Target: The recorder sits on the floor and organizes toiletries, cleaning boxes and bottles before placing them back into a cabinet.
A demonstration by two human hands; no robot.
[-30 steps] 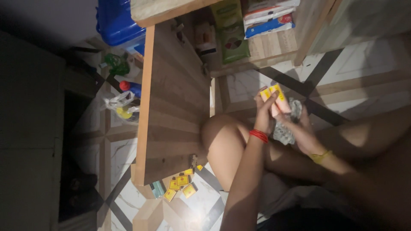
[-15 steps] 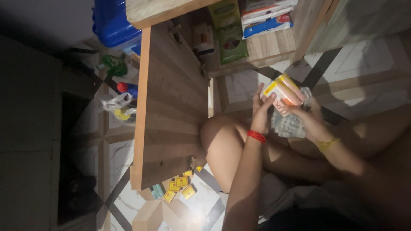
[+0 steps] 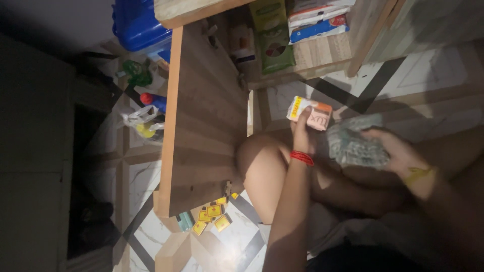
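While we sit on the tiled floor (image 3: 403, 95) with one knee drawn up, our left hand (image 3: 302, 132) grips a small pink and yellow box (image 3: 309, 113), fingers wrapped round its lower edge so its printed face tilts up toward us, as if held for a look. Our right hand (image 3: 390, 148) is closed over a crumpled grey cloth (image 3: 353, 146), which rests against our leg just beside the box but apart from it; with the two things held separately, each hand carries only its own.

Ahead stands an open wooden cabinet, its door (image 3: 206, 121) swung wide toward us. On its shelf (image 3: 322, 58) lie a green packet (image 3: 272, 38) and a stack of flat white, blue and red packs (image 3: 317, 20); what they contain we cannot tell. Near the door's lower corner, small yellow boxes (image 3: 214, 216) lie scattered on the floor. Beyond the door sit a blue plastic tub (image 3: 138, 22), a red-capped bottle (image 3: 154, 102) and a clear bag (image 3: 141, 123) with something yellow inside.
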